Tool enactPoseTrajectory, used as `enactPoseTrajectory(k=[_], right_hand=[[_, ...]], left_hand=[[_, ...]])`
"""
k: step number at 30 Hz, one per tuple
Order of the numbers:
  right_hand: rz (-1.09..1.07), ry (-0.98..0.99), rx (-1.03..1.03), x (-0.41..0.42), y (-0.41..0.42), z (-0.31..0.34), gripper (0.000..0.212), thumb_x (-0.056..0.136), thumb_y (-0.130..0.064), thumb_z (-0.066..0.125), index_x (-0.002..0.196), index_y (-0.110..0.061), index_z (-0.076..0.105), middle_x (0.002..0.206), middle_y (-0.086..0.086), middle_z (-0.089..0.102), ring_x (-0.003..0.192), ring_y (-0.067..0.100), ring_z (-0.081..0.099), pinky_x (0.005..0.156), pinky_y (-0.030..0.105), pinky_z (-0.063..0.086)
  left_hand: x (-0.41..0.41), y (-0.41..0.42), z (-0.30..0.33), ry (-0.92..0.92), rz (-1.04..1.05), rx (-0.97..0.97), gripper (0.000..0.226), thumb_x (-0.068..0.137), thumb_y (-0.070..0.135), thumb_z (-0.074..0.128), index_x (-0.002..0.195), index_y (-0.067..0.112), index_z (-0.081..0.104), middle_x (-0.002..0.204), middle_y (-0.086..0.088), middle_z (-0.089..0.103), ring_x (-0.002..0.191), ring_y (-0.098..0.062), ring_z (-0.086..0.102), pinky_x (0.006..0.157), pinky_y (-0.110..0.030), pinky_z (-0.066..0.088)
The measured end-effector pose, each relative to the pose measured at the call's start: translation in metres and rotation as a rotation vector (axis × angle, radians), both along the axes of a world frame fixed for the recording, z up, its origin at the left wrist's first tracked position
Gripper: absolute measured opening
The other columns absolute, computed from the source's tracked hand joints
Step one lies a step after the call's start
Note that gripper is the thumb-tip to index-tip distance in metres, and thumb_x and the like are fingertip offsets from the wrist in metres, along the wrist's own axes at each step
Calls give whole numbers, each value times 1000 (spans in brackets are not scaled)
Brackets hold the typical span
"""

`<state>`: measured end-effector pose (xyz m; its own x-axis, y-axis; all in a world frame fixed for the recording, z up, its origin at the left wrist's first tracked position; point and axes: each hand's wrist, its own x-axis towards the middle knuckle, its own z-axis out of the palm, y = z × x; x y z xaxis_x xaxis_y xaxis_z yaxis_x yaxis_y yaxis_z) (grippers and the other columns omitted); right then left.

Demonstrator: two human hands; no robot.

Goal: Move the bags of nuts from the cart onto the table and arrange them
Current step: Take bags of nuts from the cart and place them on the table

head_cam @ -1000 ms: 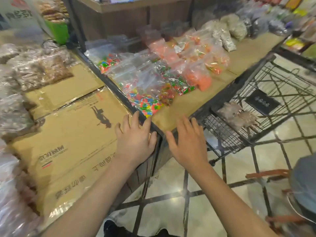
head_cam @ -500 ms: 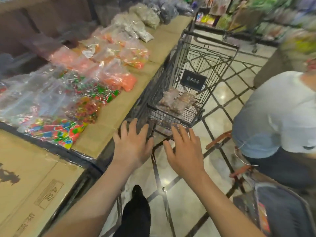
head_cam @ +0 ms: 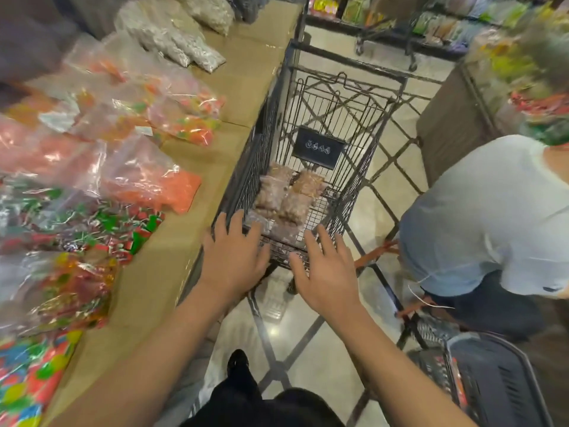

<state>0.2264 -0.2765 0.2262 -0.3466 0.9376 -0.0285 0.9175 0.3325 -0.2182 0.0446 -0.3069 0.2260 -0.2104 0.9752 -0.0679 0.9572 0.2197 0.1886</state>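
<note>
Since a second ago the view has swung off the flat cardboard and onto the cart (head_cam: 335, 124), which now fills the middle of the frame, and both hands have travelled with it — from the table's edge to the cart's near rim.

Taking the cart as the landmark: to its left runs the table (head_cam: 197, 192), covered in brown cardboard and crowded with clear bags of coloured sweets (head_cam: 77, 211). A bare strip of cardboard lies just beside the cart's left wall, probably the handiest landing spot for what comes out.

The left hand (head_cam: 235, 260) hangs over the cart's near left corner, palm down, fingers (head_cam: 237, 224) spread and straight, holding nothing. Inside the cart, low on its wire floor toward the near end, lie the bags of nuts (head_cam: 286, 195) — several brownish clear packs resting against one another, none lifted yet. They sit deep, so the reach has to go down over the rim.

The right hand (head_cam: 328, 272) hovers at the near rim's right side, likewise flat, fingers splayed and empty, forearm stretched forward. The paired, open pose looks like the start of a two-handed scoop.

To the cart's right a person in a pale shirt (head_cam: 492, 217) bends over, close to its wall.
</note>
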Motion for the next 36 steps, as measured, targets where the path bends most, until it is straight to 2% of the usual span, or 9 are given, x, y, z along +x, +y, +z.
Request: enactPoseTrajectory(k=[2, 7, 13, 16, 23, 28, 32, 34, 36], right_hand=[[-11, 24, 12, -7, 21, -10, 61, 102, -56, 40, 146, -17, 55, 153, 15, 52, 140, 47, 45, 114, 58, 38], [-65, -37, -124, -14, 75, -34, 66, 103, -60, 30, 157, -24, 38, 164, 14, 36, 151, 43, 28, 122, 57, 25], [-36, -129, -230, -14, 130, -88, 69, 102, -58, 34, 156, -17, 40, 160, 18, 41, 146, 48, 34, 117, 61, 33], [-40, -122, -348, -15, 163, -114, 68, 103, -57, 31, 160, -20, 33, 166, 17, 31, 151, 47, 24, 121, 62, 25], [-21, -118, -537, -23, 238, -181, 63, 105, -54, 32, 157, -19, 34, 165, 18, 31, 151, 47, 25, 121, 58, 27], [-102, -116, -850, -38, 271, -261, 58, 100, -38, 45, 151, -10, 37, 137, 22, 54, 127, 47, 53, 102, 50, 50], [-235, -63, -1057, -49, 282, -347, 61, 90, -43, 46, 134, -2, 53, 125, 18, 56, 118, 38, 58, 97, 49, 52], [-388, 66, -1115, -57, 290, -365, 33, 94, -27, 62, 120, -9, 55, 109, 11, 60, 91, 22, 62, 73, 32, 55], [-553, 184, -1158, -64, 296, -374, 33, 94, -15, 67, 123, -10, 52, 107, 9, 65, 76, 11, 59, 51, 17, 48]], left_hand=[[-9, 27, -6, 0, -21, -16, 55, 100, 49, 41, 151, 25, 41, 163, -16, 27, 148, -44, 23, 114, -63, 26], [-16, 90, -35, 42, -95, -99, 57, 100, 49, 39, 149, 20, 42, 161, -18, 30, 147, -46, 24, 113, -63, 27], [-17, 158, -87, 103, -160, -276, 61, 99, 48, 34, 151, 18, 35, 157, -19, 33, 143, -45, 28, 110, -62, 31], [-19, 190, -114, 116, -170, -347, 65, 99, 50, 36, 155, 18, 28, 160, -19, 27, 143, -44, 26, 112, -59, 29], [-27, 260, -190, 110, -180, -502, 62, 98, 51, 33, 148, 18, 42, 151, -23, 38, 136, -42, 38, 107, -53, 36], [-39, 299, -261, -3, -120, -727, 67, 97, 32, 47, 156, 18, 21, 162, -20, 19, 147, -43, 21, 114, -54, 29], [-46, 307, -326, -41, -3, -799, 90, 89, 37, 61, 159, 15, 10, 163, -22, 15, 146, -46, 23, 117, -54, 30], [-47, 303, -352, -172, 179, -794, 97, 85, 35, 66, 161, 19, 7, 166, -18, 0, 150, -46, 16, 118, -56, 30], [-44, 301, -370, -299, 353, -780, 101, 86, 32, 68, 161, 23, 2, 167, -11, -19, 153, -43, 4, 121, -56, 24]])
